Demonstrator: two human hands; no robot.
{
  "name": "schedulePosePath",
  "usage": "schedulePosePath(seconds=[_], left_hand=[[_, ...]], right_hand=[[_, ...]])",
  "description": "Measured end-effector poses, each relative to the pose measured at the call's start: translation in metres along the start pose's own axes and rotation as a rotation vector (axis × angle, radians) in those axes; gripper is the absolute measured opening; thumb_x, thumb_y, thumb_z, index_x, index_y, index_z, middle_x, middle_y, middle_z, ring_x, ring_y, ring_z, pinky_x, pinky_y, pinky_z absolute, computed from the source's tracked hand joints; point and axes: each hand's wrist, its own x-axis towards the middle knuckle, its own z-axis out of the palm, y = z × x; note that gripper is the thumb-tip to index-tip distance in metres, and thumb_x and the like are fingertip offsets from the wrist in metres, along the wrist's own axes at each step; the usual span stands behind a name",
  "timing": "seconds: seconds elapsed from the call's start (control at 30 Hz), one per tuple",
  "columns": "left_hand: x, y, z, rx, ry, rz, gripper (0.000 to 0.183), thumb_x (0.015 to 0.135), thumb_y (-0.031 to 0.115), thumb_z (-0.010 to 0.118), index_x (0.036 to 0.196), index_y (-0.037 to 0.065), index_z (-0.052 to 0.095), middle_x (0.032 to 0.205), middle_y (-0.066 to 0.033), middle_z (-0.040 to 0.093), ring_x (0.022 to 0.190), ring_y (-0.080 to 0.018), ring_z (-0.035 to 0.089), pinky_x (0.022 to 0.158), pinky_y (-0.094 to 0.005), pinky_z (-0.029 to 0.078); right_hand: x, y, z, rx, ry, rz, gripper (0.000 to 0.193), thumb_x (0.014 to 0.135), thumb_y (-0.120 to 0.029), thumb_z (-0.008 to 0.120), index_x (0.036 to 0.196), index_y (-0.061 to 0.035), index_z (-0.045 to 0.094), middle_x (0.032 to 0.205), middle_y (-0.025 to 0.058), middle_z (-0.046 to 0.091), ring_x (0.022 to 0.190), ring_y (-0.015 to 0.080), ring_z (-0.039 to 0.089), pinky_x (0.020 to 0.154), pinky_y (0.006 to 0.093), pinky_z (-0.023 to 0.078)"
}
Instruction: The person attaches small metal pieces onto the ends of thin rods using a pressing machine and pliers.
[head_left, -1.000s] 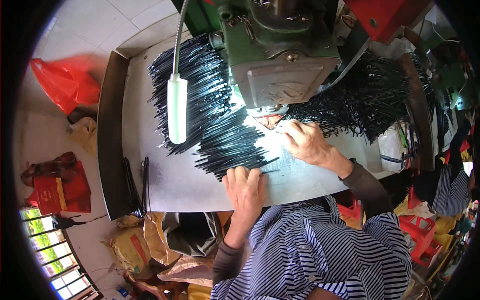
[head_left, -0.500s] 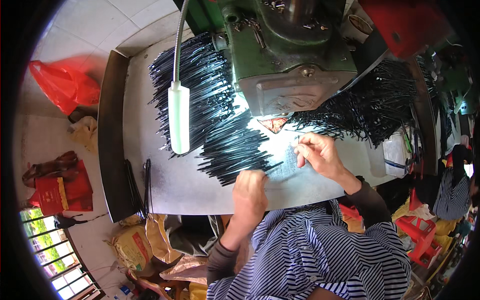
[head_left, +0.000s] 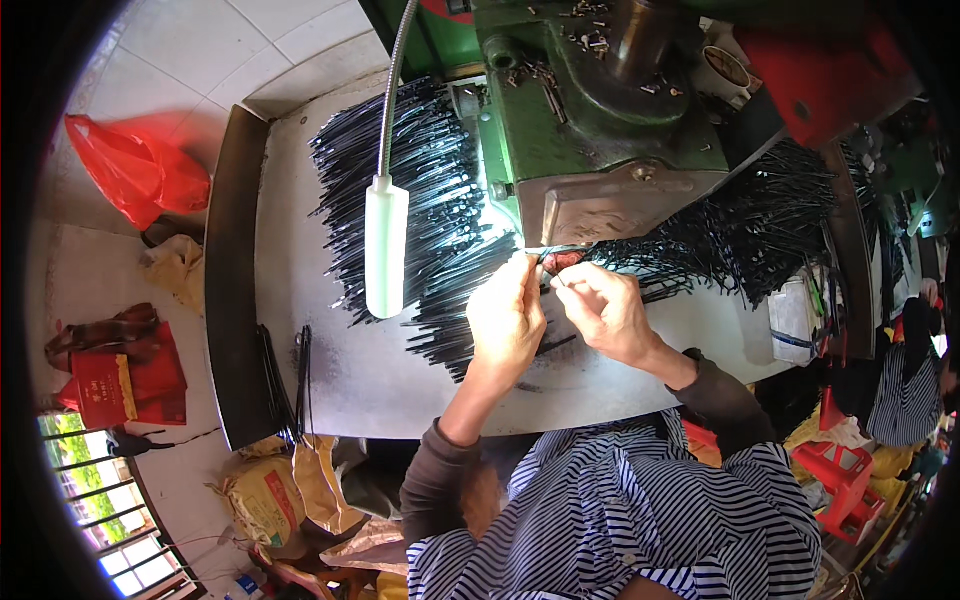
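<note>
Both my hands are raised side by side just below the front of a green press-like machine (head_left: 610,150). My left hand (head_left: 508,315) is closed in a pinch near the lit spot under the machine head; what its fingertips hold is too small to make out. Close beside it, my right hand (head_left: 608,318) pinches something thin and dark that I cannot name. A small red patterned piece (head_left: 563,261) shows between the hands. To the left lies a thick pile of thin black strips (head_left: 395,190), with a second bunch of black strips (head_left: 455,320) nearer my left hand.
Another heap of black strips (head_left: 740,230) lies right of the machine. A white lamp (head_left: 385,250) on a bendable neck hangs over the left pile. Upright metal walls (head_left: 235,270) edge the metal table (head_left: 420,405). A whitish box (head_left: 792,318) stands at the right.
My left hand has moved up and away from the table's front edge to the machine. My right hand has shifted left beside it. The view has shifted slightly.
</note>
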Motion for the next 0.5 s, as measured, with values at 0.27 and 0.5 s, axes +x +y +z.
schedulePosePath(seconds=[0.27, 0.5], left_hand=[[0.004, 0.0, 0.005, -0.046, -0.03, -0.055, 0.006, 0.09, 0.005, 0.057, 0.09, -0.001, 0.06, 0.063, -0.0115, 0.053, 0.049, -0.0186, 0.046, 0.05, -0.0286, 0.04], [0.006, 0.006, 0.002, -0.06, -0.078, -0.139, 0.001, 0.087, 0.003, 0.058, 0.087, 0.003, 0.059, 0.069, -0.0141, 0.056, 0.054, -0.0283, 0.054, 0.052, -0.0343, 0.043]], right_hand=[[0.006, 0.001, 0.0, 0.002, 0.019, 0.022, 0.014, 0.083, 0.002, 0.063, 0.097, 0.0046, 0.062, 0.083, 0.0078, 0.068, 0.059, 0.0027, 0.052, 0.051, 0.0212, 0.044], [0.007, 0.007, 0.001, 0.048, 0.045, 0.032, 0.017, 0.085, 0.0, 0.062, 0.101, 0.0044, 0.063, 0.084, 0.0054, 0.068, 0.061, 0.0012, 0.052, 0.052, 0.0191, 0.044]])
